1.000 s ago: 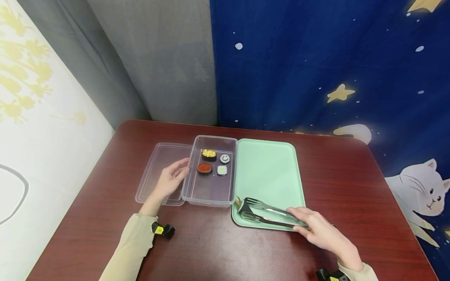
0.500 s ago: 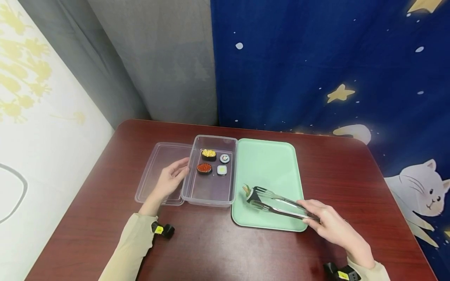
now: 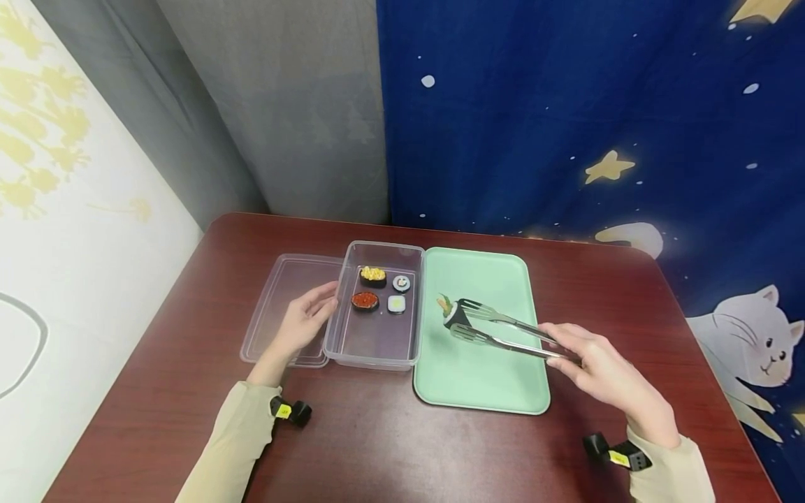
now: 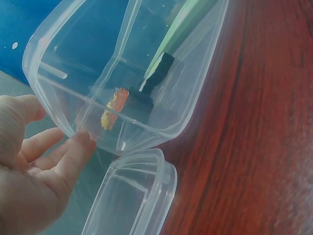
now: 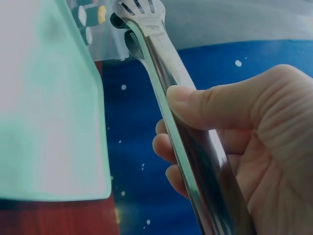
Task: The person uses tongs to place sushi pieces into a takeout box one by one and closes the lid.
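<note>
My right hand (image 3: pixel 604 367) grips metal tongs (image 3: pixel 503 344), thumb on one arm and fingers round the other, as the right wrist view also shows. Between the tongs' slotted ends is a dark, cone-shaped sushi hand roll (image 3: pixel 454 316) with green and orange filling, above the green tray (image 3: pixel 490 388). My left hand (image 3: pixel 305 321) rests its fingertips against the left wall of a clear plastic box (image 3: pixel 374 362). Inside lie a yellow-topped sushi (image 3: pixel 373 276), a red roe sushi (image 3: pixel 365 302), a round sushi roll (image 3: pixel 401 283) and a squarish sushi roll (image 3: pixel 396 304).
A clear lid (image 3: pixel 267 328) lies left of the box, partly under my left hand. The tray's left edge borders the box. All stand on a reddish-brown table (image 3: pixel 371 433), with grey and blue curtains (image 3: pixel 503 126) behind.
The tongs have carried the hand roll away from the tray's near left corner, further back over the tray and slightly right. My right hand moved along; the left hand stays at the box.
</note>
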`<state>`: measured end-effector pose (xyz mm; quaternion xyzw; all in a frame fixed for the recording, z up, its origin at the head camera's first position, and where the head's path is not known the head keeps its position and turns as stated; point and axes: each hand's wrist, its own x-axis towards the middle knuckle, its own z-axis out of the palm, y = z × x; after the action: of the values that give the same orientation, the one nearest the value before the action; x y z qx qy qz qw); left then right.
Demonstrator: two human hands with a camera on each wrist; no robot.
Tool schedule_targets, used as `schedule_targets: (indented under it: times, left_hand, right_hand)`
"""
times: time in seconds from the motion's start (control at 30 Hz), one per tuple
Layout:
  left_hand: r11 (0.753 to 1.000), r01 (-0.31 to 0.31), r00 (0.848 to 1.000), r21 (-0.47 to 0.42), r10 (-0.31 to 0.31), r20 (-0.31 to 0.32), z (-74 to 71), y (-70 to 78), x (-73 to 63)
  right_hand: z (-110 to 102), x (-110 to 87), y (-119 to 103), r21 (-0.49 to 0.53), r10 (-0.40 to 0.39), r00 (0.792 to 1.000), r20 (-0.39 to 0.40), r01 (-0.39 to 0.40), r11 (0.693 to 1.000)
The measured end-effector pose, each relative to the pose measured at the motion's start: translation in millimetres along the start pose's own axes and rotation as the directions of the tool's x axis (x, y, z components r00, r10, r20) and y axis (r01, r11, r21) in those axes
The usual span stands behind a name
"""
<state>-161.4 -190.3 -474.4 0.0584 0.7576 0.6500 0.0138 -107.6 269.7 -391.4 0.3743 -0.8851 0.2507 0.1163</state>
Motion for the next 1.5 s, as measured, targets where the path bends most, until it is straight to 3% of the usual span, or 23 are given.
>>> schedule_targets:
  times: [0.27, 0.73, 1.2, 1.5]
  left_hand:
    - [1.0, -0.015, 1.0, 0.022, 0.015, 0.001, -1.6, -2.0, -0.7]
    - [1.0, -0.011, 1.0, 0.006, 0.011, -0.002, 0.1, -3.8, 1.6]
    - [1.0, 0.007, 1.0, 0.004, -0.007, 0.002, -0.6, -0.8, 0.9]
    - [1.0, 0.005, 1.0, 0.002, -0.005, -0.002, 0.1, -1.4, 1.4]
  right_hand:
    - [3.5, 33.2, -1.4, 0.046, -0.044, 0.998, 0.033, 0.042, 0.998]
    - [37.9, 93.0, -9.7, 0.084, -0.044, 0.971, 0.234, 0.025, 0.996]
    - [57.2, 117.4, -14.2, 0.073, -0.092, 0.936, 0.341, 0.072, 0.995]
    - [56.1, 134.5, -20.8, 0.038, -0.104, 0.891, 0.442, 0.097, 0.995]
